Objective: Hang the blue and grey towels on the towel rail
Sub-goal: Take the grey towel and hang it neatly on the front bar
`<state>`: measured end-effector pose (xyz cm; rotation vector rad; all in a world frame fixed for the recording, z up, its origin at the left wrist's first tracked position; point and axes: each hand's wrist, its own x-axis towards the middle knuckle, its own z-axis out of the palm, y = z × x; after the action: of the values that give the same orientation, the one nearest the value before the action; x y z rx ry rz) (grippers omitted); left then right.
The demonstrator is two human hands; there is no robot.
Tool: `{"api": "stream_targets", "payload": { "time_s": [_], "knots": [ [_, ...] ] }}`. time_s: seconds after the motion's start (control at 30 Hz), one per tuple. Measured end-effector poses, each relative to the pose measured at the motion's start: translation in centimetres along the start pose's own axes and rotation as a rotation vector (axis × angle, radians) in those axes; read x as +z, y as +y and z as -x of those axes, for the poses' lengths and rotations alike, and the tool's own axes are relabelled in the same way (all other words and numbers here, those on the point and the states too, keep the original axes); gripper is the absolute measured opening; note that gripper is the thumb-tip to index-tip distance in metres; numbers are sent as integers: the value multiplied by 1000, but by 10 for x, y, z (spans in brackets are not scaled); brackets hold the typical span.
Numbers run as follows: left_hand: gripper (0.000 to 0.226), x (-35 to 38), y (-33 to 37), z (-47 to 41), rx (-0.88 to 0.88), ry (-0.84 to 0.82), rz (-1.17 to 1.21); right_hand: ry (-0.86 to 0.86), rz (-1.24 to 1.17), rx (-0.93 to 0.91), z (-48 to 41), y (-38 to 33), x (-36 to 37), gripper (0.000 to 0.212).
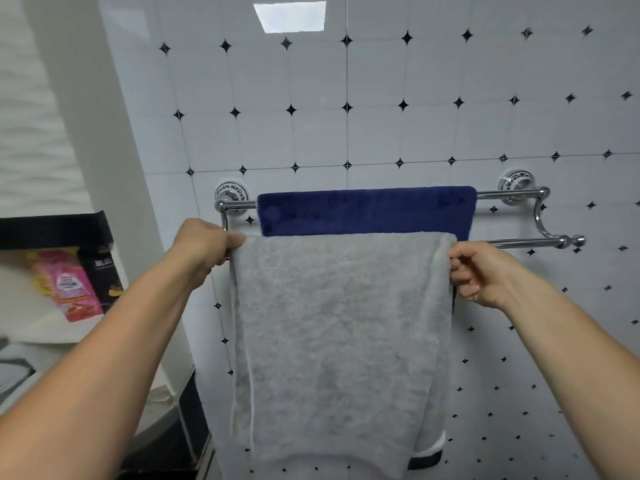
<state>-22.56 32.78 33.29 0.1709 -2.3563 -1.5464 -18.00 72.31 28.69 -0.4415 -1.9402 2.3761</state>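
Observation:
A chrome double towel rail is fixed to the tiled wall. The blue towel hangs over its back bar. Over the front bar drapes the grey towel, reaching far down and covering most of the blue one. My left hand pinches the grey towel's top left corner at the bar. My right hand grips the towel's right edge just below the bar.
A white tiled wall with small black diamonds is behind the rail. At the left a shelf holds a pink packet and a black box. A dark counter edge sits above them.

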Motion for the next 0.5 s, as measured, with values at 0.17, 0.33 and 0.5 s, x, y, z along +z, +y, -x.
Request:
{"api": "stream_targets", "payload": {
  "time_s": [0.17, 0.33, 0.5],
  "knots": [
    [18, -5, -9, -4, -15, -16, 35, 236, 136, -113, 8, -20, -29, 21],
    [18, 6, -16, -4, 24, -38, 23, 391, 182, -375, 19, -32, -23, 14],
    [18, 14, -19, 1, 59, -55, -10, 332, 272, -423, 25, -40, -17, 17]
  ]
}}
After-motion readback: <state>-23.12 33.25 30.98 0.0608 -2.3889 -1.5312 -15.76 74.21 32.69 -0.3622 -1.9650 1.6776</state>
